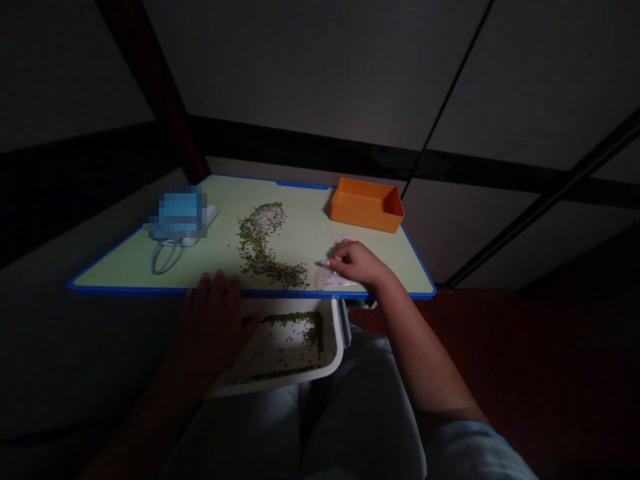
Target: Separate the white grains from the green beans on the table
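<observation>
The right hand point(354, 261) pinches the protractor point(324, 277); the left hand point(214, 317), fingers apart, lies at the worktop's point(310, 217) edge, where a careless sweep might spill the grains point(277, 270)

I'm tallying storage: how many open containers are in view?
2: the orange box on the far right of the table, and the white tray below its near edge. Others may be hidden.

The box point(367, 215) and protractor point(325, 276) look smooth plastic, the tabletop point(305, 223) matt.
</observation>
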`<state>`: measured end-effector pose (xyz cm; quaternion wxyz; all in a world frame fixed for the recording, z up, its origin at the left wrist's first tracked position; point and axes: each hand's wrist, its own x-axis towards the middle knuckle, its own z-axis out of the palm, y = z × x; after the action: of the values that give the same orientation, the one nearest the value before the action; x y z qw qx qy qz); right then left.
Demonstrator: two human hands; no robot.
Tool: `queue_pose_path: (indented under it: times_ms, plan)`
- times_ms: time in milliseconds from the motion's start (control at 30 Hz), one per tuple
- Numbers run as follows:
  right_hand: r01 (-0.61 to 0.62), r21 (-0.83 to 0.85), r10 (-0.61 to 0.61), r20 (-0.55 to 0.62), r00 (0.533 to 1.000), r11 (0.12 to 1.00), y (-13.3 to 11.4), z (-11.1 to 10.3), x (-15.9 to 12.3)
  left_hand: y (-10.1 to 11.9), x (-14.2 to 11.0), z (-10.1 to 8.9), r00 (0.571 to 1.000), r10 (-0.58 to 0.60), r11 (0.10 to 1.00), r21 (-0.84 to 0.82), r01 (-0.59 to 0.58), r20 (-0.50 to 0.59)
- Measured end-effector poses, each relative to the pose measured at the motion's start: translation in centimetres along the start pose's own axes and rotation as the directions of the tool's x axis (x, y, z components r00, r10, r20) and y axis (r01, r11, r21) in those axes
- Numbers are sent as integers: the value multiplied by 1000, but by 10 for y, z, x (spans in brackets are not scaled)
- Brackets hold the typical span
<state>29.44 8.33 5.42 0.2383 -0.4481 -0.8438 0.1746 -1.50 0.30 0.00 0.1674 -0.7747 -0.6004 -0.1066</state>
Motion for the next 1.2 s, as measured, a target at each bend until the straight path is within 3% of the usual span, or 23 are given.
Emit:
queue_pose_path:
  times_ms: [267,667,933,1200]
  plan:
    - [8,40,-10,56,998,999,2,1,0,0,1,0,1000,-10,1000,4,10,11]
    - [-2,72,0,38,999,997,1,0,-1,-1,0,3,1000,-12,1000,-16,11,-16]
    - [90,102,-89,-7,996,991,-7,1,1,0,-1,1,1000,-3,1000,14,3,-2]
    - [156,-51,-159,-72,985,986,-13,4,3,1,0,0,1000,-14,1000,19,14,3]
